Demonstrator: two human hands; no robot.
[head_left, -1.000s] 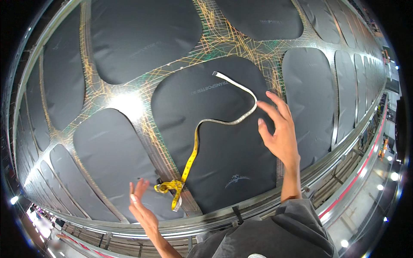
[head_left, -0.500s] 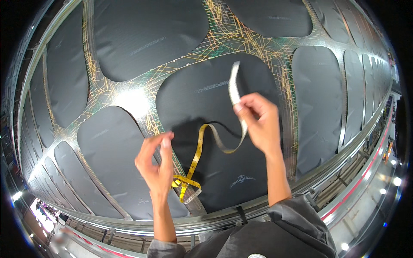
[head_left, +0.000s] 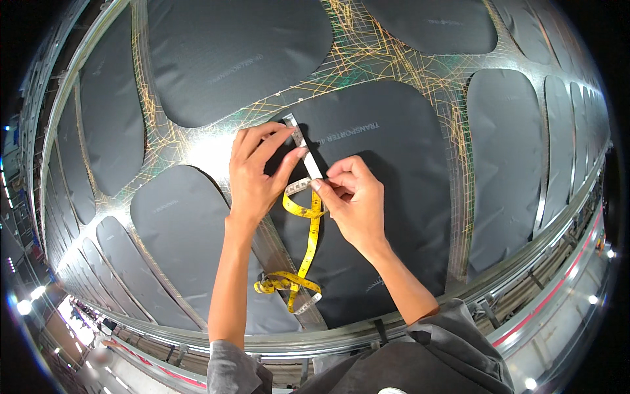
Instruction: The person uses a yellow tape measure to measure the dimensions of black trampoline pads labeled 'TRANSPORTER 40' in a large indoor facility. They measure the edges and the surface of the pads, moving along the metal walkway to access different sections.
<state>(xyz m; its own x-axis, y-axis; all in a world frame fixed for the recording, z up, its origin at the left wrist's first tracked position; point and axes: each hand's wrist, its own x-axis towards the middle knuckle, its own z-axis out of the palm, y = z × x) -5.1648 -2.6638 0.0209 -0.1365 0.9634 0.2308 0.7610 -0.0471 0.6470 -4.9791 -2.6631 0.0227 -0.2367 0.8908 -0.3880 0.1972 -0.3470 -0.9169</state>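
A flexible tape measure [head_left: 309,244], yellow on one face and white on the other, runs over a black rounded panel [head_left: 400,217]. Near its white metal-tipped end my left hand [head_left: 252,167] has its thumb and fingers around the strip, seemingly pinching it. Lower along the same strip, my right hand [head_left: 357,205] pinches the tape between thumb and forefinger. The length between both hands is held straight, slanting up to the left. Below the right hand the tape loops and hangs down to a loose tangle at the panel's near left edge.
Several more black rounded panels [head_left: 184,243] lie on the large table, parted by strips of clear sheet [head_left: 462,197] scored with yellow and green lines. A metal rail [head_left: 505,289] borders the near edge. Bright glare covers the sheet left of my hands.
My left hand has moved up and onto the tape's end. The right hand has come left and down with the tape, whose end now lies farther left.
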